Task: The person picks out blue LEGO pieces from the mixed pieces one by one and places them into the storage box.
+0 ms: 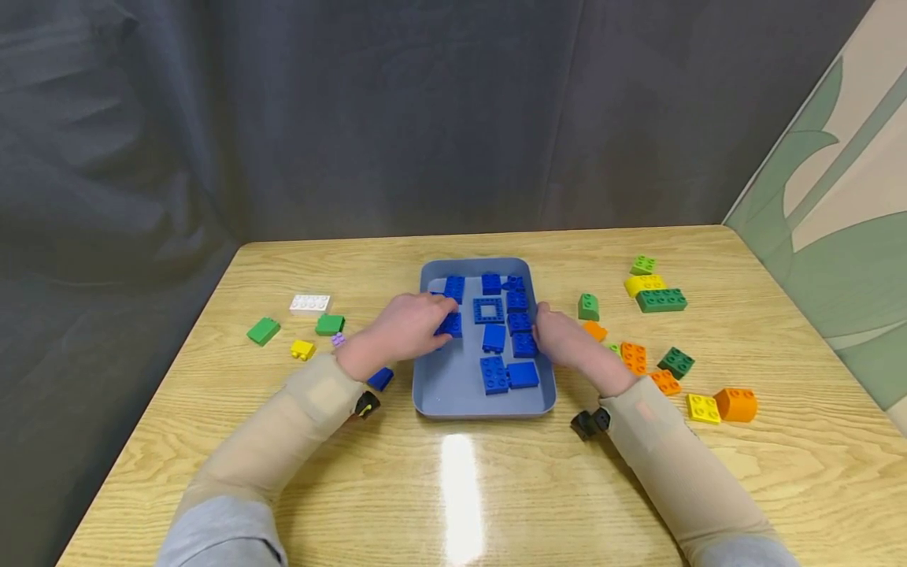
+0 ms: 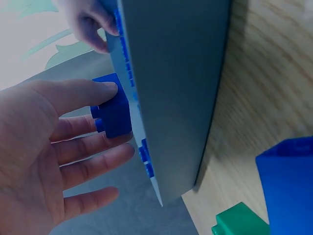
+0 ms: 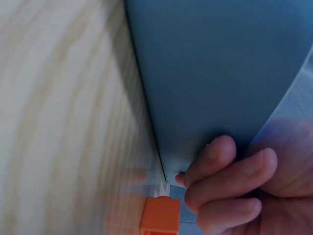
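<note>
A grey-blue tray (image 1: pixel 453 394) sits mid-table with several blue bricks inside, among them a square one with a hole (image 1: pixel 488 310). Over its left side, my left hand (image 1: pixel 411 323) pinches a blue brick (image 2: pixel 115 112) between thumb and fingers, its studs facing the palm in the left wrist view. My right hand (image 1: pixel 567 339) grips the tray's right wall, curled fingers (image 3: pixel 225 181) against the outside; the thumb is hidden in the right wrist view.
Left of the tray lie a white brick (image 1: pixel 310 304), a green brick (image 1: pixel 264 331), a yellow brick (image 1: pixel 302 350) and a blue piece (image 1: pixel 380 379). Several orange, green and yellow bricks, including a long green one (image 1: pixel 661 300), are scattered on the right. A dark curtain (image 1: pixel 397 118) hangs behind the table.
</note>
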`<state>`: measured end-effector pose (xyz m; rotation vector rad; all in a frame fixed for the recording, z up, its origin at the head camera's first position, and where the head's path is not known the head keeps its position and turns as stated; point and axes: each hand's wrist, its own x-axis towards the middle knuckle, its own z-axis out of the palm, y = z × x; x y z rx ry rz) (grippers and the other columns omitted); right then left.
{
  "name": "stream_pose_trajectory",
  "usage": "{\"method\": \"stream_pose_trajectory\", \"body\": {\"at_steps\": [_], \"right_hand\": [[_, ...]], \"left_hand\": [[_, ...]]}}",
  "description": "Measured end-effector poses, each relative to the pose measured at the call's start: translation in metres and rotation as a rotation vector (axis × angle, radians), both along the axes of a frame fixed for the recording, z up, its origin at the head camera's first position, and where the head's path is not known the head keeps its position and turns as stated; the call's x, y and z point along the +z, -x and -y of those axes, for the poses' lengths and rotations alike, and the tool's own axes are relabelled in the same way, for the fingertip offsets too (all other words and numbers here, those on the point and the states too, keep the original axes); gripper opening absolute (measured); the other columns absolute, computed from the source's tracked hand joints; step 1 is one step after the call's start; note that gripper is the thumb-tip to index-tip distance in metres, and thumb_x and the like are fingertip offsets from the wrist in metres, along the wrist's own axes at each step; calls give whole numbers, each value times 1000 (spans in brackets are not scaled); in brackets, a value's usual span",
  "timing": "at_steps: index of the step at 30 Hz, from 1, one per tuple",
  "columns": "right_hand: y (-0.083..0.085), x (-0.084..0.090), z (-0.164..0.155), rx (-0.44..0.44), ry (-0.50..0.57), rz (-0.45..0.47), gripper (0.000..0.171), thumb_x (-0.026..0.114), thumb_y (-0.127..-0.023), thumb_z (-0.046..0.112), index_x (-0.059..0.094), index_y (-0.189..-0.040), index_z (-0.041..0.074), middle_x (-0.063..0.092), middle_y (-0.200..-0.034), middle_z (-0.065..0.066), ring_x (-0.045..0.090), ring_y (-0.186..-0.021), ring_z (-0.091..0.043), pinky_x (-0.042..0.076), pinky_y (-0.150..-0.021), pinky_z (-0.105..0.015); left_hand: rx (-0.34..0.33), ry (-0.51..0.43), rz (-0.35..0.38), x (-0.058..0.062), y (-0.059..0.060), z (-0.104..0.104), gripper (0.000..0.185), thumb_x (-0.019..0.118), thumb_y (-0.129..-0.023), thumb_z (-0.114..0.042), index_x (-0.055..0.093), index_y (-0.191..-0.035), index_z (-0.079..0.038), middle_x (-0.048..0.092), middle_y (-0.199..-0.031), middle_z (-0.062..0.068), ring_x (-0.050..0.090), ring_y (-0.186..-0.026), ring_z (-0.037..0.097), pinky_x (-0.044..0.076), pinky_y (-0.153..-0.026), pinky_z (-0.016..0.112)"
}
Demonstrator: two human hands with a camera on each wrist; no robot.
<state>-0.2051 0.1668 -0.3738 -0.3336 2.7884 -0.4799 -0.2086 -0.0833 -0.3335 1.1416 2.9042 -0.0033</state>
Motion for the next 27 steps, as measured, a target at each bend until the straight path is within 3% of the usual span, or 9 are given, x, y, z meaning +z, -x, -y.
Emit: {"method": "stream_pose_trajectory", "body": {"at_steps": [11,16,27], "right_hand": [[-1,0,0,2,1,-10,44,37,-103,9,28,-132,-23,59,-103,-33,61,-78,-31,50,-61,-37],[0,-1,1,5,-11,-19,43,38,-102,9,30,-130,-23,60,-99,-32,61,-78,-31,51,-64,-39],[-1,1,0,17,3,-25,43,38,-102,8,29,-130,-23,59,-90,-27,60,-73,-30,49,-57,-35]], "left_hand": [[-34,59,-3,-16,5,-7,38,72,-88,-30,63,-118,-8,67,-112,6,64,-94,21,52,-72,36],[-48,69,-6,-20,5,-8,35,73,-87,-31,63,-112,-10,68,-110,6,64,-91,21,52,-71,37],[-55,98,-23,-23,3,-11,31,73,-86,-32,64,-107,-12,69,-101,3,61,-87,21,49,-69,37]]}}
